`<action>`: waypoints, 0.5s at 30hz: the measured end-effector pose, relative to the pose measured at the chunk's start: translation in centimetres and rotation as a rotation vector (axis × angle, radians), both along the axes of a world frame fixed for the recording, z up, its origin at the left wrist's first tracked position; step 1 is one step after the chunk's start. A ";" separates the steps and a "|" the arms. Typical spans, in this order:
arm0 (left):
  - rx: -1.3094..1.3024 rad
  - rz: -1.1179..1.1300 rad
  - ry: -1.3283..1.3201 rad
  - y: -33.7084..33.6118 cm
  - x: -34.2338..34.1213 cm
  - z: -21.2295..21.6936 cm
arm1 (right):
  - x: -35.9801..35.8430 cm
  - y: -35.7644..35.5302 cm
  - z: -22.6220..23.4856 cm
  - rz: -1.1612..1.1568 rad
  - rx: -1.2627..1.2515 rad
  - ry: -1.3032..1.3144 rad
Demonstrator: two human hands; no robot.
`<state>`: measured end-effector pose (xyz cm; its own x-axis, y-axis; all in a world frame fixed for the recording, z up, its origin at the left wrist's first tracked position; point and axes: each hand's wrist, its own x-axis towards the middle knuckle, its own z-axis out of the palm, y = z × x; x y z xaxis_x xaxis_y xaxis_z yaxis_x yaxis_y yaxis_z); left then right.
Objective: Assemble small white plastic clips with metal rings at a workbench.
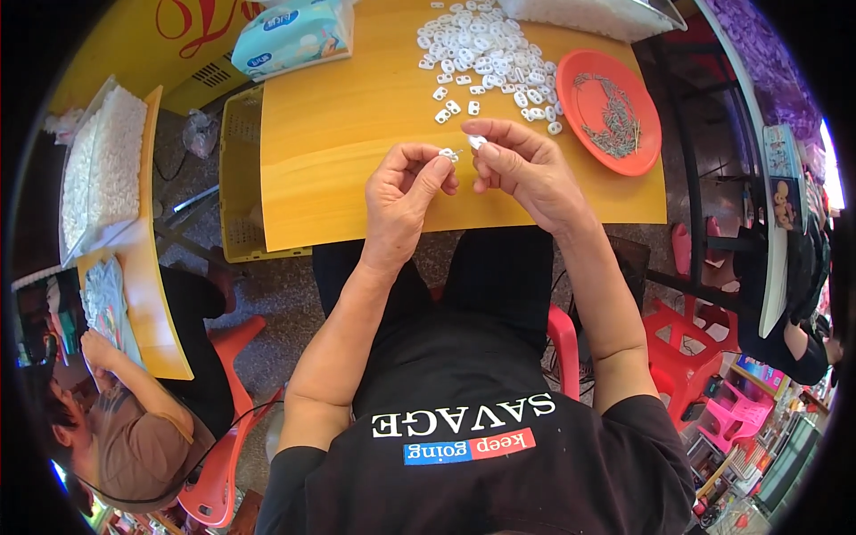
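Note:
Above the near half of the yellow table [339, 183], my two hands are raised close together. Between the thumb and forefinger of my left hand [406, 192] is a small white plastic piece [448, 154], with a thin metal pin seeming to stick out toward the right. My right hand [530, 169] pinches another white plastic piece [477, 142], a short gap away. Beyond my hands lies a loose pile of white two-holed plastic pieces [486, 49]. At the right stands a red plate [575, 94] with many thin metal pins [617, 125] in it.
A blue tissue pack [292, 40] lies at the far left. A clear bin [588, 13] stands at the far edge. On a side table at left, another bin holds white pieces [105, 169]; a person [134, 401] sits there. A yellow crate [239, 178] is beside my table.

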<state>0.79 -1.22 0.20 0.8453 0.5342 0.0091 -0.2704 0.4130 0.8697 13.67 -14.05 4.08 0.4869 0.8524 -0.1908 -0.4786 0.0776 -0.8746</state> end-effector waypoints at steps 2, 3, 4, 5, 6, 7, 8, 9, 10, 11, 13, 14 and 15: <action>-0.009 0.014 0.004 -0.1 0.0 0.1 | -0.5 0.2 0.2 -0.027 0.019 0.015; -0.008 0.018 0.007 0.0 0.0 0.1 | -0.6 0.2 0.3 -0.054 0.038 0.028; -0.007 0.020 0.009 0.0 0.0 0.1 | -0.5 0.2 0.1 -0.055 0.037 0.029; -0.008 0.020 0.011 0.0 0.1 0.0 | -0.2 0.0 -0.3 -0.076 -0.005 -0.048; -0.007 0.021 0.004 0.0 0.1 0.0 | 0.0 -0.1 -0.6 -0.096 -0.047 -0.126; -0.006 0.023 -0.002 0.0 0.1 0.0 | 0.1 -0.1 -0.8 -0.095 -0.048 -0.123; -0.006 0.024 0.000 0.1 0.0 0.0 | 0.2 -0.2 -0.9 -0.100 -0.079 -0.156; -0.009 0.022 0.000 0.1 0.0 0.0 | 0.2 -0.1 -1.0 -0.104 -0.110 -0.188; -0.014 0.020 -0.002 0.1 0.0 0.1 | 0.2 -0.1 -1.1 -0.104 -0.112 -0.186; -0.016 0.021 0.000 0.1 0.1 0.1 | 0.1 0.0 -1.2 -0.112 -0.048 -0.138; -0.022 0.021 -0.003 0.1 0.1 0.2 | -0.1 0.2 -1.1 -0.118 0.014 -0.086; -0.023 0.023 0.000 0.1 0.0 0.2 | -0.4 0.3 -0.9 -0.144 0.022 -0.082; -0.020 0.022 0.004 0.1 0.0 0.3 | -0.6 0.4 -0.8 -0.169 0.031 -0.078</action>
<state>0.78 -1.13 0.48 0.8331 0.5531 -0.0054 -0.2761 0.4244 0.8623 13.11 -13.66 3.28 0.6362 0.7618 -0.1221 -0.3872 0.1784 -0.9046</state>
